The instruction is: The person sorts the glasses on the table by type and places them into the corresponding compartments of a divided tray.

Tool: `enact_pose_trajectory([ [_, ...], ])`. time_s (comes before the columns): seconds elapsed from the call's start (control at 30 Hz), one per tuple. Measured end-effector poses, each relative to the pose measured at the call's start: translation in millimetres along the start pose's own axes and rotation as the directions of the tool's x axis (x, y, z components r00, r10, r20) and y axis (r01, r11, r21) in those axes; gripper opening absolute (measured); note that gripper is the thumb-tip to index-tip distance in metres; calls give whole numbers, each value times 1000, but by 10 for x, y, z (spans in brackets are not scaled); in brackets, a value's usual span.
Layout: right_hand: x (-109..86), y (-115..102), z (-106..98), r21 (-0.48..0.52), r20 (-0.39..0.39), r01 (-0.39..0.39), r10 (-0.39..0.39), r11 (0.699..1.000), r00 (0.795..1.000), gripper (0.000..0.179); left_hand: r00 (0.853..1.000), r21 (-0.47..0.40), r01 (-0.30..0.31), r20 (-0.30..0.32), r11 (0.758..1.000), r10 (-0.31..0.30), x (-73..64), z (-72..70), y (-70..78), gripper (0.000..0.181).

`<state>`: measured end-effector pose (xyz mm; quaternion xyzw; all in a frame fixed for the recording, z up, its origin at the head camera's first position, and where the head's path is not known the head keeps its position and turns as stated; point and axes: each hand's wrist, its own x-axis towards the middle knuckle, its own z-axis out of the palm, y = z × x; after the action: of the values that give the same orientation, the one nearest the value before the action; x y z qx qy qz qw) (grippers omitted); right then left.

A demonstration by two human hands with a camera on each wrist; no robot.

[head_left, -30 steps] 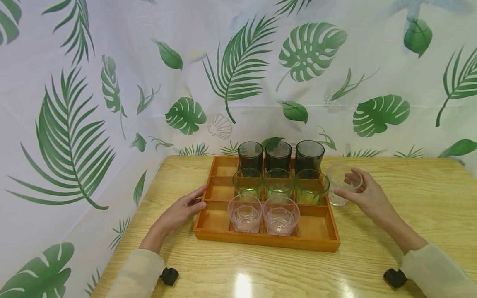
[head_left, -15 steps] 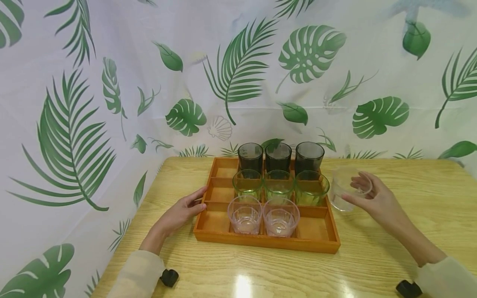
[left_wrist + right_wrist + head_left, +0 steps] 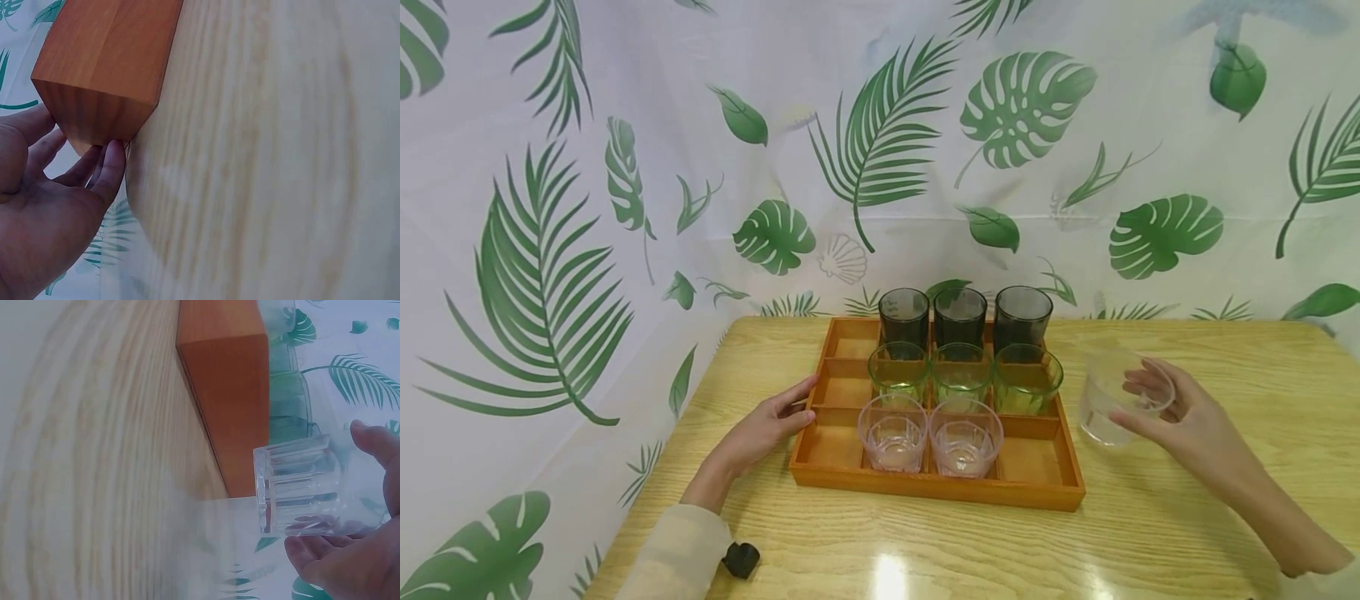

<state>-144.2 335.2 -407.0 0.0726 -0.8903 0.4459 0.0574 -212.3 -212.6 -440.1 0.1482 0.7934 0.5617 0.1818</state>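
My right hand [image 3: 1195, 425] grips a clear glass [image 3: 1105, 404] just off the tray's right side. In the right wrist view the glass [image 3: 297, 487] shows a ribbed lower part, with thumb and fingers around its upper end. Fingertips of my left hand [image 3: 767, 429] touch the left wall of the wooden tray [image 3: 925, 482]; the left wrist view has this hand [image 3: 56, 194] resting against the tray's side [image 3: 94, 112]. Two pinkish clear glasses [image 3: 891, 437] stand in the tray's front row, green glasses [image 3: 958, 375] in the middle row, and dark grey glasses [image 3: 961, 315] behind.
The tray's left column and its front right compartment [image 3: 1033, 458] hold no glass. Under it lies a light wooden table [image 3: 1247, 375]. A white leaf-print cloth [image 3: 880, 125] hangs behind and to the left. A black object [image 3: 741, 560] sits at the left sleeve.
The right hand has carried the clear glass rightward and toward the front, away from the tray. The left hand, tray and other glasses stay put.
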Motion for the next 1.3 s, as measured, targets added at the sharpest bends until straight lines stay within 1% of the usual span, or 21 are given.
enact_pose_trajectory([
  [0.23, -119, -34, -78, -13, 25, -29, 29, 999, 999, 87, 1000, 3, 1, 0, 1000, -1, 1, 1, 12, 66],
  [0.5, -249, -71, -83, -21, 23, -38, 38, 999, 999, 86, 1000, -10, -6, 11, 1000, 6, 1, 11, -11, 66],
  [0.7, -308, -90, -103, -18, 38, -39, 40, 999, 998, 86, 1000, -12, -6, 9, 1000, 6, -9, 11, 6, 66],
  [0.97, -325, -98, -108, 4, 32, -16, 16, 1000, 999, 85, 1000, 1, -8, 6, 1000, 8, -8, 9, 5, 65],
  [1.1, -319, -130, -87, 14, 31, -3, 3, 1000, 1000, 83, 1000, -9, -10, 8, 1000, 10, -4, 5, 2, 65],
  [1.2, -304, -167, -56, 26, 29, 11, -12, 1000, 1000, 81, 1000, -11, -12, 9, 1000, 13, 1, 3, -1, 66],
  [1.3, -284, -211, -14, 44, 22, 43, -44, 998, 999, 77, 1000, -1, -14, 10, 1000, 14, 3, 0, -10, 66],
])
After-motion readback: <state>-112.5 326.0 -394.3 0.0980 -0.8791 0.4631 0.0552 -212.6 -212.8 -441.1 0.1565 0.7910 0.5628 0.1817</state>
